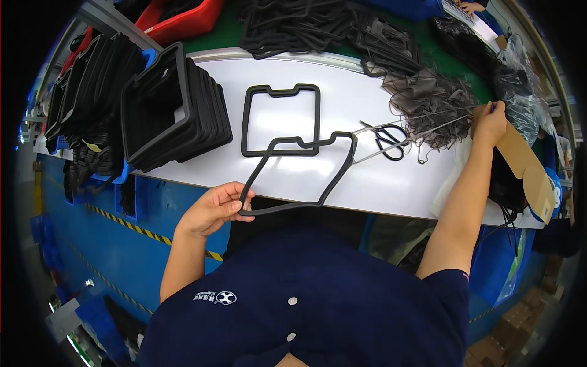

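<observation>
A black rubber gasket (282, 208), shaped like a square frame with a notched side, is held up tilted over the front of the table. My left hand (211, 209) pinches its lower left corner. From its right side a thin greyish strip (411, 139) runs taut to my right hand (491, 124), which grips the far end with closed fingers at the table's right. Behind, partly overlapped by the held one, another black gasket (247, 122) lies flat on the white table. Black-handled scissors (400, 148) lie just right of the held gasket.
Stacked black gaskets (211, 119) stand at the left, with more hung beside blue bins. A tangled heap of thin grey-brown strips (428, 101) lies at the right. More gaskets (293, 27) are piled at the back near a red bin (189, 21). Brown cardboard (521, 150) stands beyond my right arm.
</observation>
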### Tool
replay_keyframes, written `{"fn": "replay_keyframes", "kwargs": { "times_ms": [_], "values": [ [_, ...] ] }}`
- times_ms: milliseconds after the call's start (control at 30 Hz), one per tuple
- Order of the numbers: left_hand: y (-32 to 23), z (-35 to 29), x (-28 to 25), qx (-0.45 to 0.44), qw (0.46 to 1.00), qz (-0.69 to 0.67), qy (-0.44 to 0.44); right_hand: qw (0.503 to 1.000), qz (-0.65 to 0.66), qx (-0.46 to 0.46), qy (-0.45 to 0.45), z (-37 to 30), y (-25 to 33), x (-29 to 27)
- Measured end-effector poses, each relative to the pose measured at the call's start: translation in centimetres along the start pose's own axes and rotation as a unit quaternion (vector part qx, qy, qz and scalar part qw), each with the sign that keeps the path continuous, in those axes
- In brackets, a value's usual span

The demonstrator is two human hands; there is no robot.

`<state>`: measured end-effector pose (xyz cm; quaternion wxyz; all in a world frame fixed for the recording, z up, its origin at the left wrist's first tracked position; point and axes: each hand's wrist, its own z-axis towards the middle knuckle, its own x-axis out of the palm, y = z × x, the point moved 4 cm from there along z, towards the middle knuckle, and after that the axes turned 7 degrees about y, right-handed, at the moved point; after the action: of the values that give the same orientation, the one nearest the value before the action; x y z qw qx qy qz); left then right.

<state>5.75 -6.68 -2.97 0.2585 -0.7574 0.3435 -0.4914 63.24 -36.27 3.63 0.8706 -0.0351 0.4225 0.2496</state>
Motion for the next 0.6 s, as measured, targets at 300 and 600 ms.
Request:
{"fn": "replay_keyframes", "kwargs": {
  "times_ms": [300,600],
  "values": [
    [-1.2,-0.5,-1.5,-0.063,0.991,0.098,-0.065,0.996,0.056,-0.065,0.000,-1.3,2.4,-0.9],
    [-2.6,0.6,0.4,-0.069,0.930,0.314,-0.179,0.929,0.251,-0.237,0.131,-13.2,18.2,-7.3]
  ]
}}
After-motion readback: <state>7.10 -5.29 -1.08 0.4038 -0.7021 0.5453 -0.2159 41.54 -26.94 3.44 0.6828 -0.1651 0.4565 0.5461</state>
